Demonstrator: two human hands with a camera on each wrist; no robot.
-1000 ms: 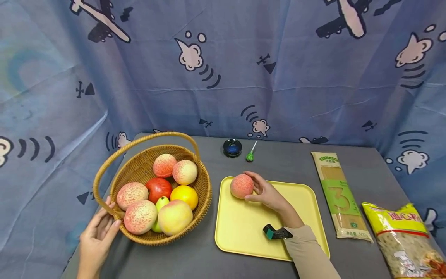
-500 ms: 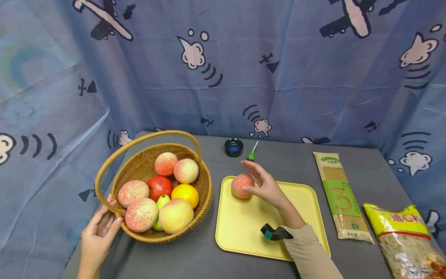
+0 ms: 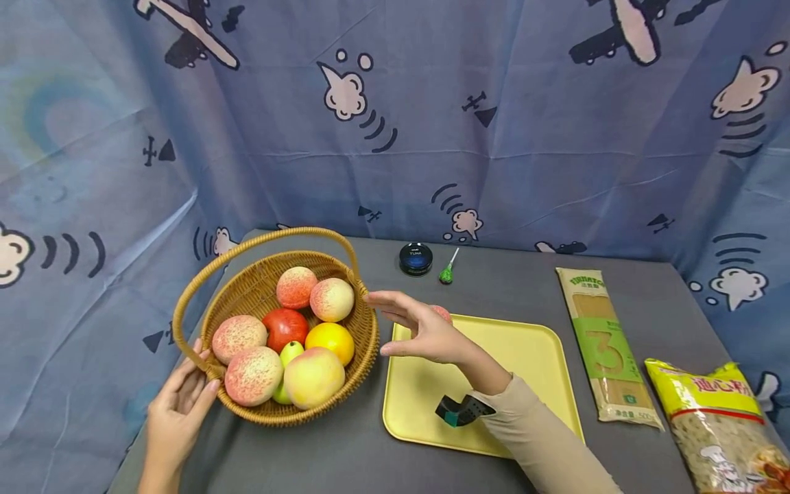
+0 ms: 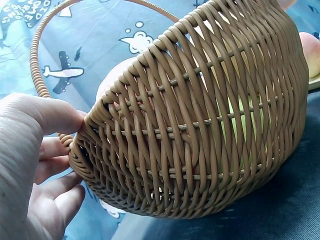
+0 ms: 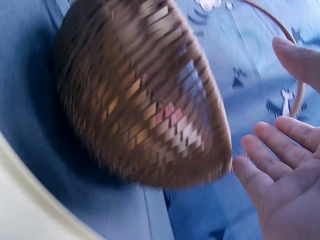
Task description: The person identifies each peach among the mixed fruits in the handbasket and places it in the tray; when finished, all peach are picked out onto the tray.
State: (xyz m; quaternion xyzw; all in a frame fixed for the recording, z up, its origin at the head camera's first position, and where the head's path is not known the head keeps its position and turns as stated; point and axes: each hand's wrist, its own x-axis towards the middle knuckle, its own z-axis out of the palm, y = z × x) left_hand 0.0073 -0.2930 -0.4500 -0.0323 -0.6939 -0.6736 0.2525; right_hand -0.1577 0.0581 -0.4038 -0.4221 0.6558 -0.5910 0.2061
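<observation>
1. Two bare hands flank the wicker basket (image 3: 247, 298); the left hand (image 3: 175, 412), at its near left, pinches the rim by the foot of the handle (image 3: 265, 238) between thumb and fingers.
2. One beige sleeve (image 3: 540, 436), well to the basket's right, wears a black wrist device (image 3: 465, 410) and leads to the right hand (image 3: 426, 335). That hand is spread and holds nothing, thumb apart from straight fingers, just beside the basket's right rim; whether the fingertips touch it cannot be told.
3. Far right of the basket lies a yellow-topped bag (image 3: 716, 425).
4. Just right of the basket, apart from it, sits a yellow tray (image 3: 521, 353).
5. Inside the basket, front to back: a pale yellow-pink fruit (image 3: 315, 379) and a speckled peach (image 3: 253, 376); a green pear (image 3: 291, 353), an orange (image 3: 330, 343), a red apple (image 3: 286, 329) and another speckled peach (image 3: 238, 337); two more peaches behind.
6. Beyond the tray, on the basket's right, lies a noodle pack (image 3: 607, 350).
7. One lone peach (image 3: 441, 313), mostly hidden by the right hand, shows right of the basket, toward the tray's back edge.
8. Behind and right of the basket stand a dark tuna can (image 3: 415, 261) and a green lollipop (image 3: 446, 276).
9. Behind the basket hangs a blue printed curtain (image 3: 395, 178).
</observation>
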